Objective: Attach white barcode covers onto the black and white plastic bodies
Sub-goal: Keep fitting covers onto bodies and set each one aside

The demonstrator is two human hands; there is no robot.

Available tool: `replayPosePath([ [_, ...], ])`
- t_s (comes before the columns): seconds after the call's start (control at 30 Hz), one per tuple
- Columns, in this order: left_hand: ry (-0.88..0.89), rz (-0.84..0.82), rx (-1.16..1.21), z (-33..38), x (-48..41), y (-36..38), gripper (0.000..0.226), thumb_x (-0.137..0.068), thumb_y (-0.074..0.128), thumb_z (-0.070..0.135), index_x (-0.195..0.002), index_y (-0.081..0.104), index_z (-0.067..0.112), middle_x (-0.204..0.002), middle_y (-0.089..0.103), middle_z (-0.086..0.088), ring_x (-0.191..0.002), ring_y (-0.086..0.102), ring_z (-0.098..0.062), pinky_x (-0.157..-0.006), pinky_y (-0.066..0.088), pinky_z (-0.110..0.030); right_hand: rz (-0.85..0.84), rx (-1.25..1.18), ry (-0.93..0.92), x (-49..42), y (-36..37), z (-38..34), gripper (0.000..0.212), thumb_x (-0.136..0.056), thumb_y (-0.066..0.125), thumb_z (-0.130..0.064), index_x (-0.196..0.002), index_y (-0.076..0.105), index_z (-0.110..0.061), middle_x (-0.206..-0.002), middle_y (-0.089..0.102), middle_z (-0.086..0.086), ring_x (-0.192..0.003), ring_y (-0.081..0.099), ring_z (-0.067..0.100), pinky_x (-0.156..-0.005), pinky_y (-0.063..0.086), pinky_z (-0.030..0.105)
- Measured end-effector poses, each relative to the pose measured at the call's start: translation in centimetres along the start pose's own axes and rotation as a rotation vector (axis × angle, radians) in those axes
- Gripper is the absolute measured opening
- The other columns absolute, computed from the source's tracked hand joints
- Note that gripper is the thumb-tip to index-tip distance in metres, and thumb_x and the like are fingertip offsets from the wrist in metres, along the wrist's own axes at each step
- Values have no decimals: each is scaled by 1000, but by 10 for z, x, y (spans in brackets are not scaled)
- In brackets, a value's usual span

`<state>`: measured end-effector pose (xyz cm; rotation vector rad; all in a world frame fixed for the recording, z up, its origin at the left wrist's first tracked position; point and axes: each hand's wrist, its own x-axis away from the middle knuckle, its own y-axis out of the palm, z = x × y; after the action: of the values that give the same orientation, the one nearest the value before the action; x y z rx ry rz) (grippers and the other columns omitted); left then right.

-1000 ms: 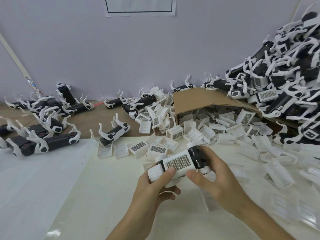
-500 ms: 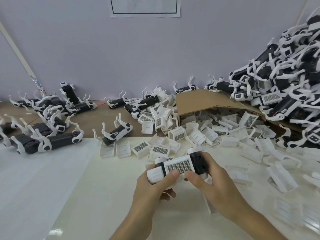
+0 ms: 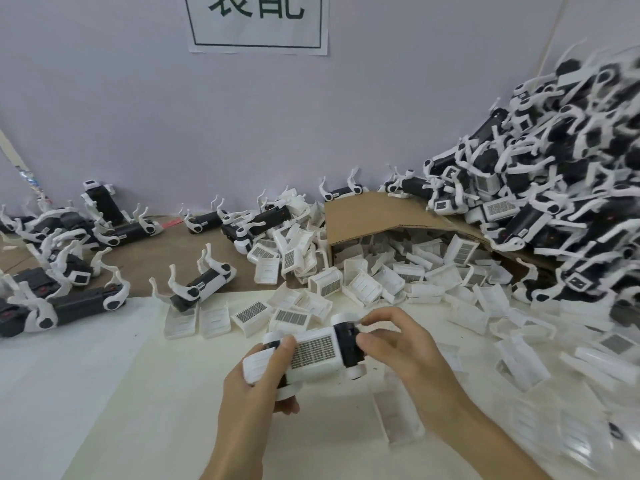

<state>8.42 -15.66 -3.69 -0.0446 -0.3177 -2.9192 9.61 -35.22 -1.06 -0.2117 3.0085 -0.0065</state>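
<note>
Left back edge of the bench (image 3: 104,393): a left batch (image 3: 79,303) of bodies lay legs-up and spread apart, likely set aside as done, though most covers there could not be seen. Mid bench, near the back: loose covers (image 3: 363,289) spilled from a tipped box (image 3: 367,216), so stock sat just beyond the hands, in easy reach. Front middle, held off the bench: the body (image 3: 348,344), lying lengthwise left to right. Left hand (image 3: 252,403) gripped its left end, fingers curled under, thumb pressed on the cover (image 3: 313,351), probably seating it. Right hand (image 3: 405,348) pinched the black right end between thumb and fingers, likely bracing against that push. Cover looked white and boxy, barcode grid facing up, flush along the body's top as far as could be told; whether it had clicked home was not visible. Body showed a black block and round white joints at the right end, a ribbed white part at the left. Right edge: a tall pile (image 3: 554,202) of black-and-white bodies, legs tangled, blurred, likely the ones waiting.
</note>
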Motion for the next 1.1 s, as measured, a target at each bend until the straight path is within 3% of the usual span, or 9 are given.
replayPosePath([
  [0.2,-1,9,35,-2,-11,-4,51,-57,74,56,-77,77,9,-56,58,-23,-44,53,-28,-61,47,-38,-147,10,-48,2,-3,-8,35,-86,69,-21,-120,65,-22,-79,71,-2,-78,66,10,-73,49,18],
  [0.33,-149,-48,190,11,-22,-5,52,-92,46,54,-88,67,7,-62,61,-22,-38,50,-32,-38,45,-36,-111,22,-32,2,-6,-14,33,-83,69,-17,-115,68,-20,-77,70,1,-73,63,14,-67,49,25],
  [0.43,-87,-42,183,16,-30,-26,52,-108,29,40,-85,59,5,-84,60,-15,-55,58,-32,-56,43,-38,-61,-20,46,-2,-10,-24,31,-79,68,-22,-109,71,-16,-74,68,3,-66,60,15,-63,48,26],
  [0.53,29,-91,176,19,-37,-44,58,-108,34,21,-76,72,-9,-71,64,-7,-43,59,-1,-52,46,-9,-118,-17,159,-3,-18,-35,26,-76,71,-25,-101,75,-20,-82,68,8,-67,61,18,-61,49,26],
  [0.6,-21,-140,259,21,-41,-55,76,-109,25,30,-58,74,2,-57,65,-13,-31,54,-12,-35,40,-14,-141,23,209,-5,-23,-43,22,-78,73,-22,-99,76,-19,-84,69,10,-67,62,18,-58,50,24],
  [0.77,39,-312,355,19,-39,-51,61,-111,17,29,-108,48,-24,-89,57,-41,-73,73,-25,-75,52,-16,243,-163,167,-47,-54,-109,17,-94,61,-9,-106,70,-3,-109,68,24,-82,65,25,-61,54,26],
  [0.87,-13,-182,194,11,-37,-31,61,-109,15,34,-88,53,-8,-83,56,-31,-33,52,-27,-33,35,-14,526,-239,-242,-87,-106,-194,30,-101,54,-18,-129,58,-6,-122,65,13,-95,63,18,-66,50,17],
  [1.0,-35,-100,175,18,-36,-27,75,-109,14,34,-69,62,-8,-62,61,-28,-31,51,-25,-28,33,-15,675,-189,-362,-122,-137,-247,56,-104,46,-23,-156,27,-25,-147,46,-1,-135,45,22,-108,42,42],
  [1.1,-9,-106,188,17,-38,-29,78,-108,16,35,-65,67,-4,-59,64,-25,-33,54,-22,-31,37,-17,527,289,-299,-117,-109,-179,55,-100,52,-20,-152,36,-30,-152,43,-3,-129,47,10,-105,42,33],
])
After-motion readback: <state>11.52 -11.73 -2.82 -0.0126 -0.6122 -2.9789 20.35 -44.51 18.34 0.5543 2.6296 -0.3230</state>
